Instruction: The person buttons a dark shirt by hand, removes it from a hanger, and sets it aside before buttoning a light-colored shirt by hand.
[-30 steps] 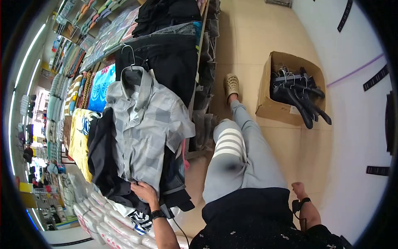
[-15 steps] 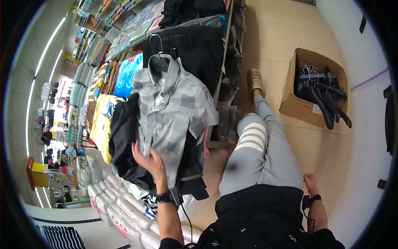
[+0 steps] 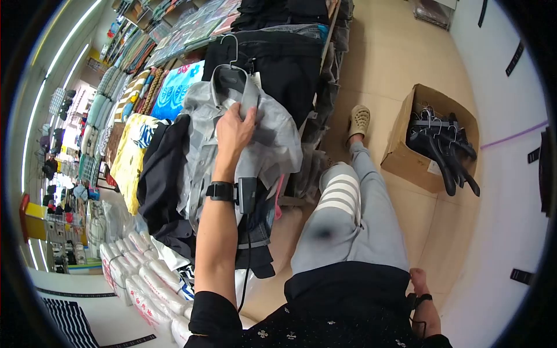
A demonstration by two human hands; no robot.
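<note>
A grey checked short-sleeved shirt (image 3: 272,145) on a dark hanger with a metal hook (image 3: 232,49) lies on a pile of clothes. My left hand (image 3: 235,130) reaches up across it and grips the shirt near the collar and placket. A watch and a small device sit on that wrist. My right hand (image 3: 419,281) hangs low beside my hip, closed in a loose fist with nothing seen in it.
Dark garments (image 3: 162,174) and a yellow printed cloth (image 3: 127,156) lie left of the shirt. Black trousers (image 3: 284,64) lie beyond it. A cardboard box (image 3: 403,153) of black hangers (image 3: 444,148) stands on the tiled floor to the right. Wrapped white packs (image 3: 139,278) lie near left.
My left hand slid from the shirt's hem up its front to the collar and closed on the fabric. The view shifted slightly. My right hand stayed by my side.
</note>
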